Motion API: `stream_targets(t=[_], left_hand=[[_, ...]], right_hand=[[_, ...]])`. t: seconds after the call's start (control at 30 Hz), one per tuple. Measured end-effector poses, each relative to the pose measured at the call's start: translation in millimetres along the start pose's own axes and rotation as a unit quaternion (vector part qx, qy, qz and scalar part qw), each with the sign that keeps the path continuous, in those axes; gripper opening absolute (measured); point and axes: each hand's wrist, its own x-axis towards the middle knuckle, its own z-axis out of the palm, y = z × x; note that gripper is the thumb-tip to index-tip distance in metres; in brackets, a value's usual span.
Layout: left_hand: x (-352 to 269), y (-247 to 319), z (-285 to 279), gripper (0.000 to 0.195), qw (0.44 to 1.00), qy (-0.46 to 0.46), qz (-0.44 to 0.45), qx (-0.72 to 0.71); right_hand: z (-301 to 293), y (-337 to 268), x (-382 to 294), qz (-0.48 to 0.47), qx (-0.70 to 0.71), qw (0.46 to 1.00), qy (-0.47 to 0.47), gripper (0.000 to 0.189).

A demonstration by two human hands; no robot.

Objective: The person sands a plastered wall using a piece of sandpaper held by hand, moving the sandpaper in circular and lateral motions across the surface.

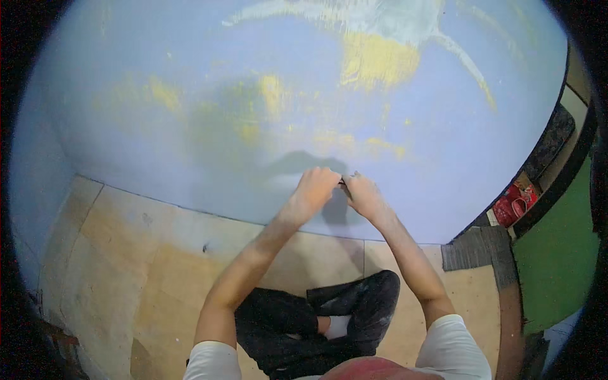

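Close together in front of the lower part of a blue painted wall (213,156), both hands meet around a small dark item (340,183), too small to identify. My left hand (319,186) has its fingers curled at the item's left side. From the right, my right hand (363,191) closes on it with bent fingers. Yellow and whitish patches mark the wall above the hands, and their shadows fall on it. Whether the fingers touch the wall cannot be told.
Pale tan floor panels (180,266) meet the wall's base. My crossed legs in dark trousers (280,323) rest on them. At the right are a grey ribbed mat (468,249), a green surface (555,256) and a red bag (510,206) beyond the wall's edge.
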Motion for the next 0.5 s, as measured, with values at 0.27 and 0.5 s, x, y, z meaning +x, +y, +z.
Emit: stream_targets(t=[0.27,0.5], left_hand=[[19.9,16.2,-26.4,0.032,0.998,0.049,-0.021,-0.025],[90.8,52.2,-65.6,0.065,0.955,0.268,0.094,0.087]], right_hand=[[-23.9,-15.0,-7.4,-0.064,0.011,0.989,0.131,0.037],[-92.8,24.3,-1.0,-0.145,-0.17,0.894,0.389,0.054]])
